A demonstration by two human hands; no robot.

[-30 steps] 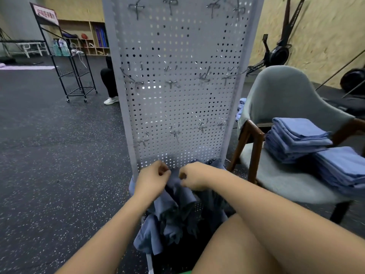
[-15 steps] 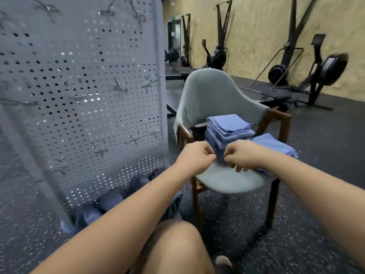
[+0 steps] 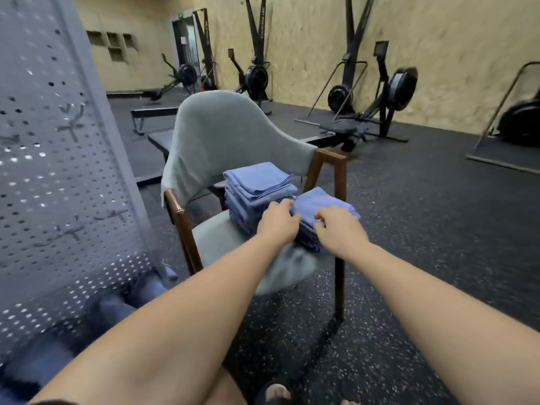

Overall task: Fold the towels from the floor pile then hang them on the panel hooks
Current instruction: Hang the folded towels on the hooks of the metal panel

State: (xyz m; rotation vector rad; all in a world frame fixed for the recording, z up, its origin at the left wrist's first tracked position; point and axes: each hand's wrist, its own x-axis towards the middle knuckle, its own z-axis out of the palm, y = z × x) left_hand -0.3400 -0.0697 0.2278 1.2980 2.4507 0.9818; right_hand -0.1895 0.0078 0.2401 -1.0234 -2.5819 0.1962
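Note:
Two stacks of folded blue towels sit on a grey chair (image 3: 222, 133). The taller stack (image 3: 257, 178) is nearer the backrest and the lower stack (image 3: 321, 200) is at the seat's front right. My left hand (image 3: 277, 223) grips the left edge of the lower stack's top towel. My right hand (image 3: 339, 229) lies on that same towel with its fingers curled into the cloth. The perforated grey panel (image 3: 58, 185) with small metal hooks (image 3: 71, 124) stands at the left. Crumpled blue towels (image 3: 111, 311) lie on the floor at the panel's base.
The chair has brown wooden arms (image 3: 330, 159) and legs. Black rowing machines (image 3: 391, 92) line the yellow wall behind it. Dark speckled rubber floor (image 3: 409, 229) stretches to the right. My knee and foot show at the bottom edge.
My view swung right from the panel and floor pile to the chair. Both hands left the crumpled towels and reached the lower folded stack.

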